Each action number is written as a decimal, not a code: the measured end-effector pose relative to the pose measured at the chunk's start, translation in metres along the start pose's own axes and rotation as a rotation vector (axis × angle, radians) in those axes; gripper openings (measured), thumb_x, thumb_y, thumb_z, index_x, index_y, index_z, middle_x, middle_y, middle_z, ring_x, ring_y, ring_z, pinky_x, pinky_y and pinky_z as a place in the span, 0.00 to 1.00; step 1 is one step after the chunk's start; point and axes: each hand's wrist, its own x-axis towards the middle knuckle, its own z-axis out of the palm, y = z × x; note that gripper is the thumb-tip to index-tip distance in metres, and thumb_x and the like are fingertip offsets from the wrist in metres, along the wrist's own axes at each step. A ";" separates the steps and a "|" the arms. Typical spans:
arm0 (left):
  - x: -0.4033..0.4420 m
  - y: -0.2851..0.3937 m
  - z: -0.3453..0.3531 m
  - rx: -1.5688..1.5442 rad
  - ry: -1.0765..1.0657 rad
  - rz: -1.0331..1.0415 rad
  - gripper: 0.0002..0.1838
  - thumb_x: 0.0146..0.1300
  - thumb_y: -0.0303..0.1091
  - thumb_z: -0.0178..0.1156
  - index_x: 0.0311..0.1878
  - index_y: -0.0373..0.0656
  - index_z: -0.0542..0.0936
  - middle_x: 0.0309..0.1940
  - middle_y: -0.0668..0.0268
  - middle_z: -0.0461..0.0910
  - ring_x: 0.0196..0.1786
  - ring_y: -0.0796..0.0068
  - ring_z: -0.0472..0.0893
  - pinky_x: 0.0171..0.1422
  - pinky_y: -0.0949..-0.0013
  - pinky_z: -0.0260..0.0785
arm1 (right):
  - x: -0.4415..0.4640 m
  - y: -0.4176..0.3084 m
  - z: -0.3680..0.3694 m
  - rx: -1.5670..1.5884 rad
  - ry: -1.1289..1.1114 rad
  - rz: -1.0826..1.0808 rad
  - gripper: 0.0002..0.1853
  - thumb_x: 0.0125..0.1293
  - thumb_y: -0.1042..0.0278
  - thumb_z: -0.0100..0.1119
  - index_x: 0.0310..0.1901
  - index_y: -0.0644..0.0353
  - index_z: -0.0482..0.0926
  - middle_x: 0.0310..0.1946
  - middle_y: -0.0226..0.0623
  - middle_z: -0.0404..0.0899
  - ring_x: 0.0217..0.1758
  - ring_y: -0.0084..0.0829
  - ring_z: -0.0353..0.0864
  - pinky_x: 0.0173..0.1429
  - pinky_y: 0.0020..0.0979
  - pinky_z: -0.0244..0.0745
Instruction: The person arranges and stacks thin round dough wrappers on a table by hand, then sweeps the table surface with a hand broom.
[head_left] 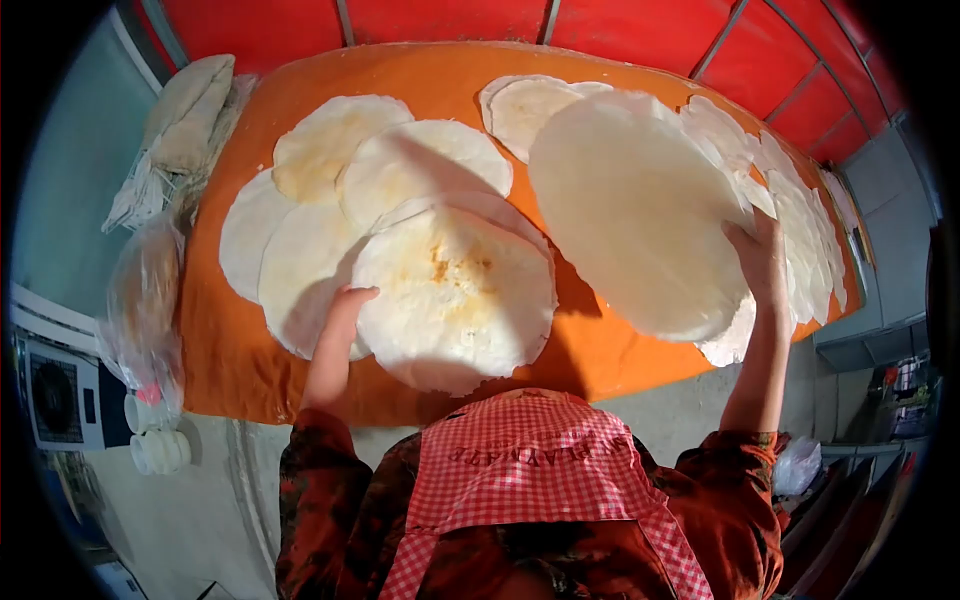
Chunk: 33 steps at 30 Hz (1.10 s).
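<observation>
Round thin flatbreads lie on a table with an orange cloth (pixel 600 365). My left hand (pixel 350 305) is closed on the left edge of a flatbread with browned spots (pixel 455 300), its thumb on top and its other fingers hidden beneath. My right hand (pixel 757 250) grips the right edge of a large pale round sheet (pixel 640 215), which is raised above the cloth and tilted. Several flatbreads (pixel 340 145) overlap at the left and behind the browned one. More flatbreads (pixel 800 235) lie in an overlapping row to the right of my right hand.
Behind the table stands a red panelled wall (pixel 620 30). At the left edge are a folded cloth bundle (pixel 190 115) and a clear plastic bag (pixel 145 290). White cups (pixel 160 452) and a machine with a round grille (pixel 58 395) are at lower left.
</observation>
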 end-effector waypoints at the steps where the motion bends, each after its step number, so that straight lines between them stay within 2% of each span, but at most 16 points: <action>1: 0.000 0.002 0.005 -0.005 0.031 0.006 0.18 0.52 0.31 0.68 0.45 0.34 0.79 0.38 0.59 0.83 0.40 0.66 0.82 0.45 0.64 0.74 | -0.002 0.005 -0.008 -0.033 -0.011 0.043 0.18 0.59 0.76 0.56 0.52 0.68 0.77 0.36 0.38 0.82 0.41 0.23 0.78 0.49 0.30 0.74; 4: -0.004 0.019 0.026 -0.046 0.003 0.092 0.17 0.56 0.31 0.68 0.47 0.35 0.79 0.41 0.60 0.83 0.42 0.67 0.82 0.48 0.65 0.74 | -0.004 0.023 -0.024 -0.154 -0.065 0.102 0.18 0.59 0.76 0.56 0.52 0.68 0.77 0.38 0.39 0.82 0.42 0.24 0.78 0.50 0.29 0.73; 7: -0.005 0.043 0.042 -0.050 -0.020 0.177 0.15 0.58 0.30 0.66 0.48 0.36 0.79 0.41 0.61 0.83 0.42 0.69 0.82 0.47 0.66 0.75 | -0.003 0.029 -0.026 -0.225 0.021 -0.064 0.14 0.60 0.75 0.57 0.47 0.70 0.78 0.34 0.34 0.81 0.36 0.23 0.78 0.44 0.30 0.74; 10: -0.012 0.069 0.050 -0.113 -0.119 0.239 0.15 0.59 0.30 0.66 0.49 0.36 0.79 0.41 0.61 0.83 0.42 0.71 0.82 0.47 0.67 0.75 | 0.010 0.034 -0.034 -0.183 0.077 -0.102 0.17 0.59 0.76 0.55 0.51 0.68 0.77 0.39 0.37 0.82 0.42 0.24 0.78 0.48 0.29 0.73; 11: -0.016 0.076 0.051 -0.149 -0.168 0.255 0.16 0.59 0.31 0.67 0.49 0.36 0.79 0.41 0.62 0.83 0.42 0.71 0.82 0.47 0.67 0.75 | 0.014 0.028 -0.035 -0.093 0.102 -0.112 0.17 0.59 0.77 0.54 0.51 0.67 0.78 0.37 0.35 0.82 0.41 0.23 0.78 0.47 0.28 0.73; 13: -0.013 0.075 0.043 -0.077 -0.118 0.214 0.16 0.61 0.32 0.65 0.50 0.36 0.78 0.42 0.62 0.83 0.42 0.71 0.82 0.48 0.67 0.75 | 0.017 0.009 -0.033 0.020 0.199 -0.070 0.16 0.60 0.78 0.55 0.50 0.67 0.78 0.34 0.31 0.81 0.39 0.20 0.76 0.46 0.27 0.73; 14: -0.002 0.066 0.036 -0.038 -0.078 0.190 0.16 0.61 0.32 0.65 0.50 0.36 0.78 0.42 0.63 0.83 0.42 0.71 0.81 0.48 0.67 0.74 | 0.024 0.019 -0.032 0.046 0.243 -0.176 0.15 0.60 0.77 0.55 0.50 0.66 0.79 0.33 0.35 0.84 0.35 0.25 0.81 0.43 0.28 0.75; 17: 0.056 0.014 -0.002 0.090 0.066 0.160 0.16 0.62 0.33 0.64 0.50 0.37 0.78 0.43 0.64 0.82 0.44 0.70 0.80 0.49 0.66 0.73 | 0.010 -0.018 0.000 -0.283 0.356 -0.302 0.15 0.60 0.77 0.55 0.49 0.64 0.80 0.36 0.43 0.85 0.37 0.37 0.85 0.41 0.34 0.77; 19: 0.061 -0.006 -0.011 0.108 0.171 0.191 0.15 0.63 0.34 0.63 0.51 0.38 0.77 0.43 0.66 0.81 0.43 0.71 0.79 0.48 0.67 0.73 | -0.014 -0.050 0.049 -0.376 0.322 -0.453 0.14 0.59 0.79 0.54 0.47 0.62 0.80 0.38 0.49 0.83 0.39 0.45 0.84 0.41 0.39 0.79; 20: 0.056 -0.009 -0.010 0.080 0.224 0.229 0.15 0.64 0.35 0.63 0.50 0.39 0.77 0.42 0.67 0.80 0.42 0.73 0.78 0.47 0.69 0.72 | -0.016 -0.039 0.082 -0.315 0.297 -0.673 0.16 0.57 0.82 0.52 0.47 0.61 0.80 0.40 0.47 0.83 0.42 0.44 0.84 0.43 0.40 0.79; 22: 0.060 -0.016 -0.016 0.031 0.322 0.315 0.13 0.65 0.35 0.61 0.49 0.40 0.76 0.39 0.68 0.79 0.42 0.75 0.77 0.48 0.71 0.70 | -0.036 -0.036 0.150 -0.211 0.119 -0.825 0.21 0.51 0.80 0.54 0.49 0.61 0.79 0.45 0.44 0.82 0.47 0.45 0.81 0.48 0.39 0.79; 24: 0.075 -0.035 -0.035 -0.014 0.417 0.407 0.12 0.66 0.34 0.59 0.48 0.38 0.76 0.38 0.68 0.78 0.43 0.76 0.75 0.51 0.72 0.68 | -0.065 -0.009 0.233 -0.234 -0.115 -0.838 0.21 0.51 0.74 0.56 0.50 0.59 0.79 0.53 0.40 0.78 0.52 0.41 0.78 0.52 0.41 0.76; 25: 0.066 -0.033 -0.035 -0.015 0.423 0.424 0.12 0.66 0.34 0.58 0.48 0.38 0.75 0.37 0.68 0.78 0.42 0.76 0.76 0.49 0.73 0.68 | -0.085 0.002 0.263 -0.241 -0.236 -0.840 0.21 0.51 0.72 0.57 0.50 0.58 0.79 0.56 0.39 0.76 0.54 0.40 0.76 0.52 0.42 0.75; 27: 0.031 -0.020 -0.024 -0.016 0.430 0.460 0.11 0.67 0.33 0.58 0.49 0.38 0.74 0.36 0.68 0.77 0.39 0.77 0.76 0.46 0.73 0.69 | -0.120 0.025 0.299 -0.375 -0.317 -0.877 0.19 0.54 0.70 0.57 0.50 0.58 0.79 0.59 0.38 0.73 0.59 0.39 0.73 0.54 0.44 0.72; 30: 0.002 -0.023 -0.020 -0.061 0.303 0.371 0.11 0.67 0.31 0.57 0.49 0.37 0.74 0.36 0.66 0.78 0.35 0.76 0.77 0.42 0.74 0.72 | -0.130 0.045 0.309 -0.173 -0.428 -0.816 0.19 0.55 0.69 0.60 0.51 0.59 0.79 0.59 0.40 0.73 0.60 0.41 0.71 0.57 0.44 0.70; 33: -0.020 -0.029 0.003 -0.060 0.218 0.349 0.11 0.67 0.29 0.57 0.50 0.37 0.74 0.36 0.64 0.78 0.34 0.75 0.79 0.39 0.75 0.73 | -0.128 0.064 0.303 -0.136 -0.439 -0.599 0.19 0.54 0.69 0.62 0.50 0.59 0.79 0.60 0.40 0.72 0.62 0.42 0.70 0.60 0.42 0.69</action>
